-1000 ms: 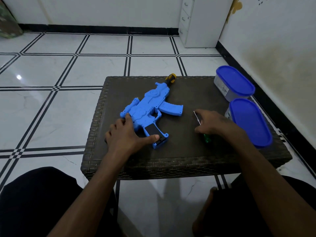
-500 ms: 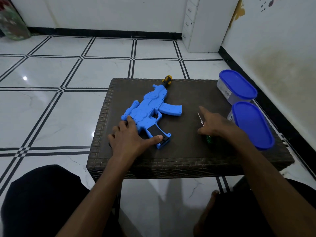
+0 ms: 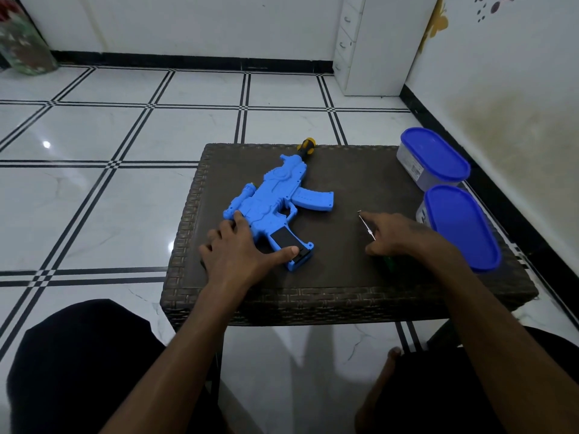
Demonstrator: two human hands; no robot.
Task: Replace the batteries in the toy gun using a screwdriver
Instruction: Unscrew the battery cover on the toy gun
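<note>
Toy gun (image 3: 266, 202): light, rigid plastic; left hand (image 3: 238, 255) fingers splay flat over its stock. Right hand (image 3: 394, 234) fingers pinch the screwdriver (image 3: 366, 226).

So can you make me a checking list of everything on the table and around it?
Surface: dark woven table, low.
Job's things: blue toy gun lying flat; screwdriver, green handle, under right hand.
Clutter: two blue-lidded tubs at table's right edge.
Grippers: left hand rests on the gun's grip; right hand over the screwdriver, grip unclear.
Cables: nothing seen.
Surroundings: white tiled floor, white drawer unit.
</note>
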